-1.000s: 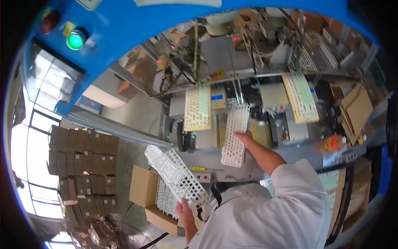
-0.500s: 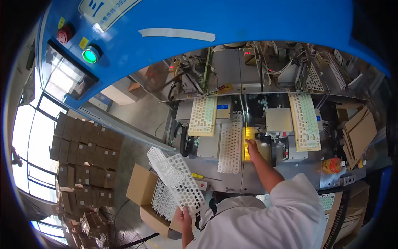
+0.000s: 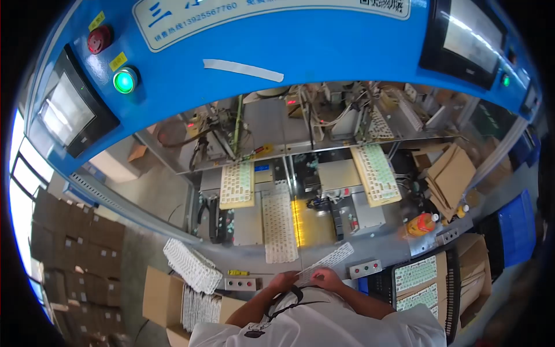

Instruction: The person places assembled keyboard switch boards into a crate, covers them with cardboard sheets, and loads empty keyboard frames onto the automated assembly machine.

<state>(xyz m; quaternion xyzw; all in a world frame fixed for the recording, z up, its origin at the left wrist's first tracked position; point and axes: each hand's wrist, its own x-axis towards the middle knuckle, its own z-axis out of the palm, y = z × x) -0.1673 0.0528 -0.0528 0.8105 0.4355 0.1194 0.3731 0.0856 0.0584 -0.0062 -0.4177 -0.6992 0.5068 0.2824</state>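
Close to my body at the bench's front edge, my left hand (image 3: 284, 281) and my right hand (image 3: 328, 279) are closed on a white keyboard plate (image 3: 335, 256), tilted up to the right. Its lower part is hidden by my hands. Just beyond lies another white keyboard plate (image 3: 280, 228), lengthwise on the bench. Two keyboards with pale green keyholes rest on yellowish fixtures: a left keyboard (image 3: 237, 182) and a right keyboard (image 3: 376, 172). A stack of white plates (image 3: 191, 266) stands to my left.
An open carton (image 3: 156, 298) holds several upright plates at left. Small button boxes (image 3: 240, 284) and an orange bottle (image 3: 420, 225) sit along the bench. Right of me, a black tray (image 3: 399, 301) carries green-white keyboards. The blue machine hood (image 3: 324, 55) overhangs the bench.
My left hand has moved right with a plate, off the stack at left. My right hand has come back from the yellow-lit strip to the plate. The view has turned and shifted.
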